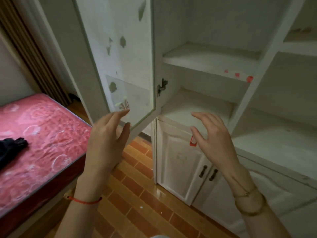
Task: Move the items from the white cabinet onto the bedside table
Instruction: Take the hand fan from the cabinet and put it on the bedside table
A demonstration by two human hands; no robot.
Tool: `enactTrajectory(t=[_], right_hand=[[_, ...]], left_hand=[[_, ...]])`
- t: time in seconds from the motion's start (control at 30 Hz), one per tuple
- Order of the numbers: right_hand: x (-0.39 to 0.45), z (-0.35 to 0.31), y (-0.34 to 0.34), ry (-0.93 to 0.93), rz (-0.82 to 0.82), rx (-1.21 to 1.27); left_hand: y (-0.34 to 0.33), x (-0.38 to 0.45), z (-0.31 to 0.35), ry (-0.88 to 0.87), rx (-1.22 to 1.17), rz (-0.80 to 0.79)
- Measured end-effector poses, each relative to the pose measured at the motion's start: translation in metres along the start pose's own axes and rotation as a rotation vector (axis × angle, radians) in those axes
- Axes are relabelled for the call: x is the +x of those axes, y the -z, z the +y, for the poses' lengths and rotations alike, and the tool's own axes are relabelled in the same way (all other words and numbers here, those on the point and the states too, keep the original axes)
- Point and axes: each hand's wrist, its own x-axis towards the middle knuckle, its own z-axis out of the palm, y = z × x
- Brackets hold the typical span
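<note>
I have both hands raised in front of the white cabinet (205, 93). My left hand (106, 141) is spread loosely, fingers curled a little, holding nothing; its fingertips sit just at the lower corner of the open cabinet door (127, 66), though I cannot tell whether they touch it. My right hand (214, 140) is also open and empty, fingers arched, hovering in front of the lowest open shelf (197, 107).

The shelves I can see look bare; the upper shelf (211, 57) shows only red marks along its front edge. The top of the cabinet is cut off, and the compartments to the right run out of frame, so their contents are unclear. A red tag (193, 142) on the lower door (180, 158) is partly hidden behind my right thumb.

At the left lies a bed (42, 134) with a pink cover and a dark cloth (12, 148), cut by the frame edge. The bedside surface does not show.
</note>
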Motion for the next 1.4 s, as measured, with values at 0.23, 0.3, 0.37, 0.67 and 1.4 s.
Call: enactTrajectory(t=[0.23,0.3,0.37,0.67,1.4], right_hand=[[0.086,-0.061,0.001,0.300,0.104,0.114],[0.109,-0.084,0.000,0.383,0.142,0.147],[0.130,-0.109,0.000,0.463,0.183,0.169],[0.198,-0.204,-0.011,0.692,0.327,0.195],[0.180,-0.205,-0.005,0.659,0.472,0.223]], left_hand=[[0.054,0.047,-0.012,-0.056,0.114,0.320],[0.068,0.060,-0.019,-0.050,0.123,0.405],[0.078,0.072,-0.026,-0.030,0.121,0.459],[0.087,0.099,-0.051,0.120,0.079,0.352],[0.072,0.087,-0.034,-0.219,-0.086,0.414]])
